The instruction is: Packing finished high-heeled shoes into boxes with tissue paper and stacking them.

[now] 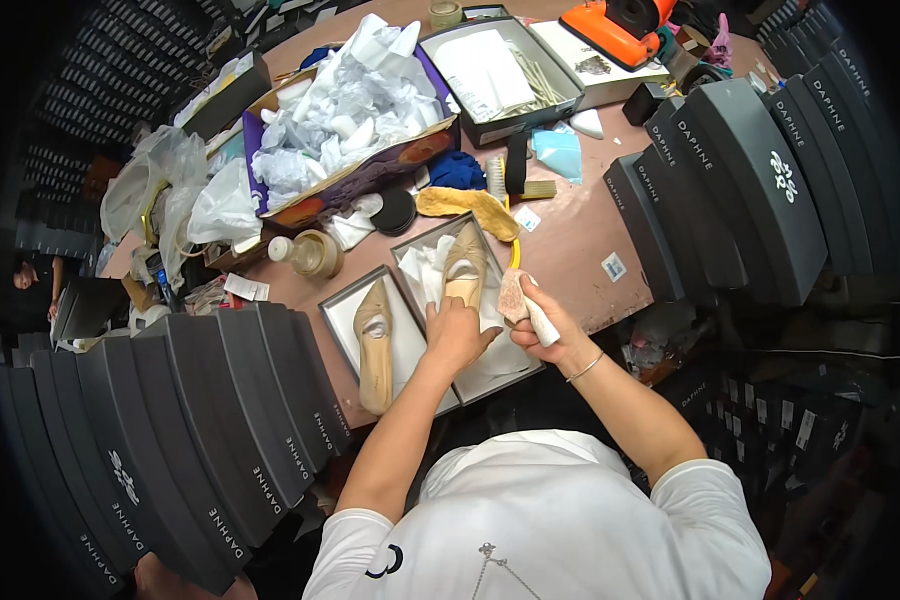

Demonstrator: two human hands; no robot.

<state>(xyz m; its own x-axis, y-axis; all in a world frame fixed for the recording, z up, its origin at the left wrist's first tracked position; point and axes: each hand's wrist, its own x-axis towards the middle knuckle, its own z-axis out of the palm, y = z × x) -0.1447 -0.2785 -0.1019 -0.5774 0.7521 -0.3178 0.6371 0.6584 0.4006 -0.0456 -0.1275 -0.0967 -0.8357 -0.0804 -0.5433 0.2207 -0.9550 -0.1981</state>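
Observation:
A beige pointed flat shoe (464, 250) lies in an open grey shoe box (490, 378) beside white tissue paper (426, 266). My left hand (453, 335) grips its heel end, fingers bent over it and thumb out to the side. To the right, my right hand (555, 335) is closed around a pale folded cloth (515, 297) with a pinkish-beige, stained-looking face. The matching beige shoe (374, 350), with white stuffing in its opening, rests in the box lid (342, 305) on the left. Neither hand touches it.
Stacked dark shoe boxes flank me left (195, 420) and right (740, 190). Beyond lie a purple carton (260, 180) of crumpled tissue, a glass jar (315, 254), a yellow cloth (470, 205), a scrubbing brush (496, 176), a tray (570, 108) and an orange device (615, 30).

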